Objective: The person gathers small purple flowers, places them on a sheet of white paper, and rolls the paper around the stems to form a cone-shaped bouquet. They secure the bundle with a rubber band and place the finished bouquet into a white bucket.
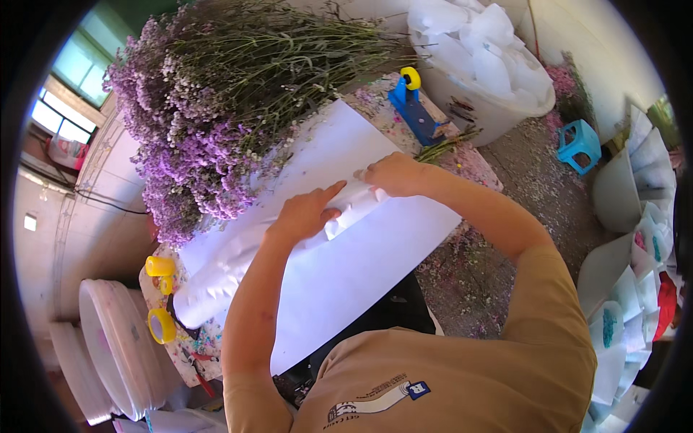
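Observation:
A large sheet of white wrapping paper (346,270) lies slantwise across the table, with a crumpled paper roll (216,287) on it. My left hand (308,214) rests on this roll near its middle, thumb and forefinger spread. At the roll's upper right part, my right hand (395,176) has its fingers bent against the paper; whether they pinch it cannot be told. What the roll holds inside is hidden. Purple flowers (200,162) with long green stems (303,54) are heaped beyond the paper. Right of the stems stands a blue tape dispenser (417,113) with a yellow roll.
Yellow tape rolls (162,326) and red-handled pliers (203,373) lie at the table's left end. A white tub (460,86) of wrapped bundles stands behind the table. To the right are a blue stool (579,146) and paper-wrapped bunches (609,330). Petals litter the floor (487,281).

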Available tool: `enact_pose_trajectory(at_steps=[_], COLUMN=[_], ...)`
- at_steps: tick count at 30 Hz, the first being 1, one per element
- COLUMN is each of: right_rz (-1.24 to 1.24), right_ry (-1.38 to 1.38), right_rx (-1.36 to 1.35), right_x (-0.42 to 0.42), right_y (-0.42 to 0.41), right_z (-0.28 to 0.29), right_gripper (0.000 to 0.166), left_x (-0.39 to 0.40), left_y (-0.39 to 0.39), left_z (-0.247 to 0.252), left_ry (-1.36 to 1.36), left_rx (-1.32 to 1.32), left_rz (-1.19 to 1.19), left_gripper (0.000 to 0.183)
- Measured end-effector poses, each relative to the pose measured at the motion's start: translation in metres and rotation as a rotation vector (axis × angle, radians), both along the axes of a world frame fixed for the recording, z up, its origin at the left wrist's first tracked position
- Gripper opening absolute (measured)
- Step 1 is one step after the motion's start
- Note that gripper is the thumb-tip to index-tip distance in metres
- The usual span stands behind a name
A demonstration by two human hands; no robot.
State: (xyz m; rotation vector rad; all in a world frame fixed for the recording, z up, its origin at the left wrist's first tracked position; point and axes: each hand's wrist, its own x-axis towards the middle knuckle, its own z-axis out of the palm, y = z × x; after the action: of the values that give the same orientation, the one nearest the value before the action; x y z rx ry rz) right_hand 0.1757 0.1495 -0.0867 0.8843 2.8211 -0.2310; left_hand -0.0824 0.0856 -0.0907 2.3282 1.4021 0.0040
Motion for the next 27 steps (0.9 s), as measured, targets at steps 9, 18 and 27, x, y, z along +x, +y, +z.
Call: enact_pose_trajectory(at_steps=[9,18,27], right_rz=[-0.030,-0.080,-0.282], right_ry=[0.224,0.050,0.284], right_rx=[-0.164,-0.207,-0.454], right_x=[0.011,0.009,0.108], right_y=[-0.032,-0.027,-0.019], right_z=[-0.003,-0.020,0.010], right_gripper=[0.090,0.064,0.067], left_x=[0.015,0.091,0.169], left_y=[-0.054,-0.096,0.037], left_z=[-0.020,-0.009,0.007], left_ry=[0.275,0.246,0.032], left_rx=[0.351,0.358,-0.402], left_rz=[-0.126,0.262,-0.072], left_gripper=[0.079,0.071,0.064])
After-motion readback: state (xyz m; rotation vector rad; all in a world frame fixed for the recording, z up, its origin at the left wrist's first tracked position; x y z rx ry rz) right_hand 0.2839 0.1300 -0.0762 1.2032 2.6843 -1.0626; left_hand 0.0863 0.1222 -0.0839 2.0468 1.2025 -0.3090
